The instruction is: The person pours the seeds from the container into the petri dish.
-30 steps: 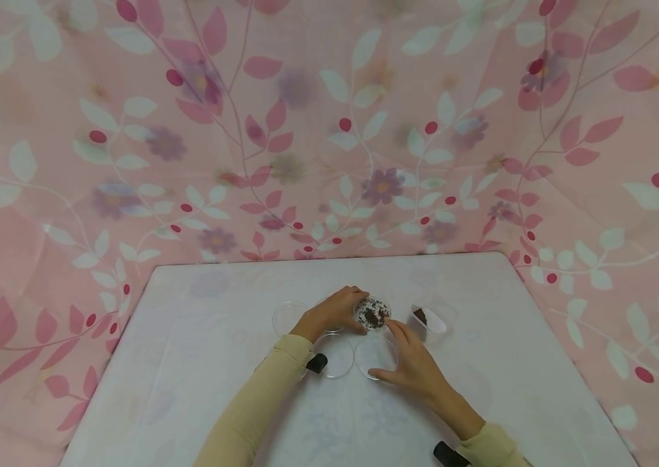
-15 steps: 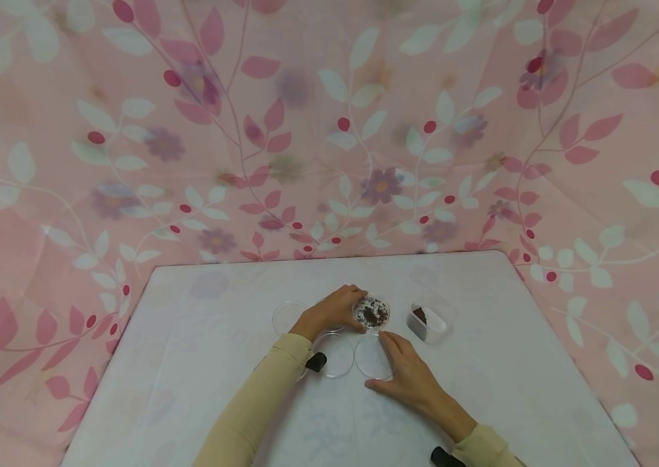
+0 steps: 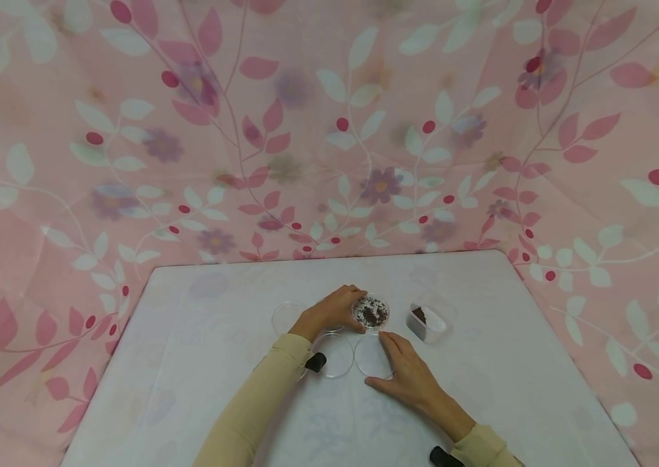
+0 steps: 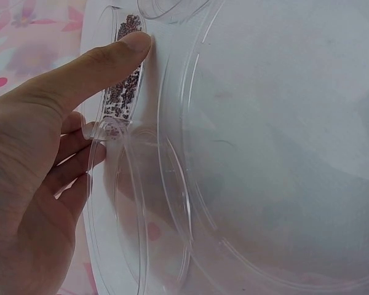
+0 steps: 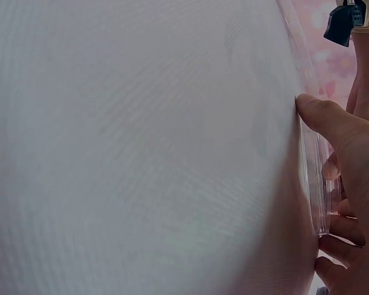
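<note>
Nearest, the right hand (image 3: 410,370) spans a transparent petri dish (image 3: 372,357) lying on the bench (image 3: 510,376), holding it with thumb at the near rim and fingers at the far one; a neighbouring dish (image 3: 335,355) sits just to its left; farther on, the left hand (image 3: 335,309) pinches a grain-strewn petri dish (image 3: 387,313) by its left side; the head view shows the dark grains (image 3: 373,316) patchy from above, while the left wrist view shows them side-on through the wall, under the thumb; the right wrist view gives its own dish edge-on; to the right, apart from both hands, stands a clear plastic tub (image 3: 417,329) with dark matter (image 3: 419,315) and a white piece too small to identify; white cloth (image 3: 499,305) stretches from there to the bench's right and far edges; a pink floral curtain (image 3: 329,97) hangs beyond.
</note>
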A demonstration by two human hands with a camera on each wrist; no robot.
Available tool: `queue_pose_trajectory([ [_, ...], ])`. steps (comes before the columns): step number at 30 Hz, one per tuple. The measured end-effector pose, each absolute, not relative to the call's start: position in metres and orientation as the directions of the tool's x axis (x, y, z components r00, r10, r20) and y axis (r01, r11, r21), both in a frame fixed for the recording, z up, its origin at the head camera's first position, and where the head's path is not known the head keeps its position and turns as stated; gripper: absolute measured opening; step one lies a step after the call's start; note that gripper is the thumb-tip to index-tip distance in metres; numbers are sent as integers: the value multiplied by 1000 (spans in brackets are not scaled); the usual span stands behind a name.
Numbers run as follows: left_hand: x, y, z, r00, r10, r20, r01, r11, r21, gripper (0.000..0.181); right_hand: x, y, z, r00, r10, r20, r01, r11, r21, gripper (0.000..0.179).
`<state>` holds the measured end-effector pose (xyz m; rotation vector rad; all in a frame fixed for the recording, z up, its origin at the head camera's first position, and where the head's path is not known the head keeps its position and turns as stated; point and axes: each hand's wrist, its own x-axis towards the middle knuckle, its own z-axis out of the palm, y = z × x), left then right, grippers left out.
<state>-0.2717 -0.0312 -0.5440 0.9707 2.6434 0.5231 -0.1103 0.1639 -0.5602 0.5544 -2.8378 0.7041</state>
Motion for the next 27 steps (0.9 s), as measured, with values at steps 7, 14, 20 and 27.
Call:
queue_pose_trajectory([
  [7, -271, -32, -542, -733, 669, -124, 569, 703, 426, 91, -110, 164, -561, -913, -309, 265, -398, 818, -415, 100],
  [14, -270, -32, -541, -729, 674, -117, 579, 699, 420, 90, -109, 164, -558, -920, -306, 245, -385, 820, -424, 101],
  [20, -270, -33, -541, -730, 674, -108, 585, 699, 411, 88, -114, 167, -544, -885, -329, 329, -448, 791, -416, 100],
  [27, -268, -32, -540, -730, 677, -94, 589, 692, 417, 88, -133, 177, -519, -850, -336, 407, -492, 782, -383, 103],
])
